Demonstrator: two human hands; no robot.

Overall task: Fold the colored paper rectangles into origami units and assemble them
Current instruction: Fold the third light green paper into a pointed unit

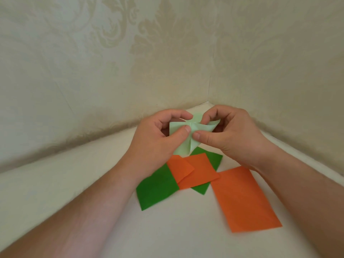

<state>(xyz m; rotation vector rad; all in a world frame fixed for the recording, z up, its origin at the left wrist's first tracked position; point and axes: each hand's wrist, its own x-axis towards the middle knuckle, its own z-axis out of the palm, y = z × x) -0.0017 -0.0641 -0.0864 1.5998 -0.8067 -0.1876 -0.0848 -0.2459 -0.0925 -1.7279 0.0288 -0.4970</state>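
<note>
Fingers of both hands pinch the pale green paper (192, 135), mid-fold.
Left hand (158, 144), right hand (229, 131): next, likely sharpen that centre crease.

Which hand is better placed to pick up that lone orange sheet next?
Probably the right hand: the lone orange sheet lies just below its wrist. The left hand sits farther off, over the orange and green pile. Both now pinch the pale green paper.

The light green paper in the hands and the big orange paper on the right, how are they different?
The light green paper is pale, creased and held up, pinched by the left hand and right hand; the orange paper is bright, flat and untouched on the white surface. The light green paper looks folded smaller; the orange paper is a full rectangle. Both are colored paper.
</note>
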